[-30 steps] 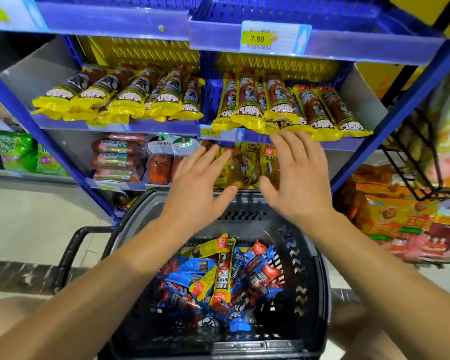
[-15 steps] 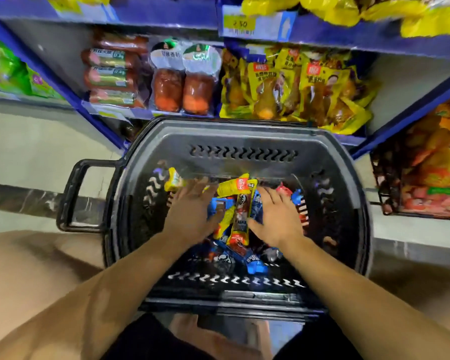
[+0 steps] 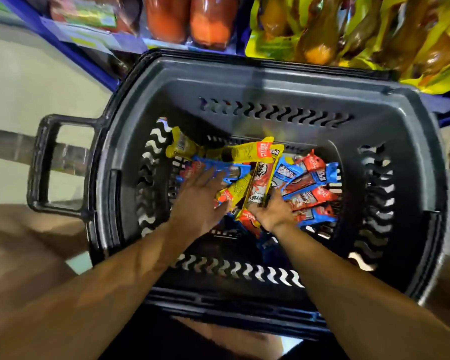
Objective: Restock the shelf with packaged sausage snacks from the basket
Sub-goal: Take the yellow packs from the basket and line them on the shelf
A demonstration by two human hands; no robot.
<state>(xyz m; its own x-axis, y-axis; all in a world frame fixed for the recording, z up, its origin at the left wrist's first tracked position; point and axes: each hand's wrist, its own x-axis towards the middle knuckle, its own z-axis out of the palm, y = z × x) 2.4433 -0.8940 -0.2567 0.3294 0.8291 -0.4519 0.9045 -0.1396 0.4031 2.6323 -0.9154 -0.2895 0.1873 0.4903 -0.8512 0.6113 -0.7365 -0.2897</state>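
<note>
Shop aisle, pale floor at nine o'clock, blue shelf (image 3: 70,40) edge running across the top; I'm looking straight down into the dark plastic basket (image 3: 270,81). My left hand (image 3: 198,201) lies flat, fingers straight, pressing on blue packets at the centre of the pile. My right hand (image 3: 273,211) grips the near end of a yellow-and-red sausage snack (image 3: 260,183), though blur hides how far its fingers wrap. The sausage snacks (image 3: 307,183) fill the basket floor, yellow ones toward twelve, blue and red toward three. I judge them light, slick-filmed and slightly bendy, so I'd pinch a few mid-length, not by the crimped ends. Beyond the rim at twelve, the shelf holds orange pouches (image 3: 190,19) and yellow drumstick bags (image 3: 348,29).
</note>
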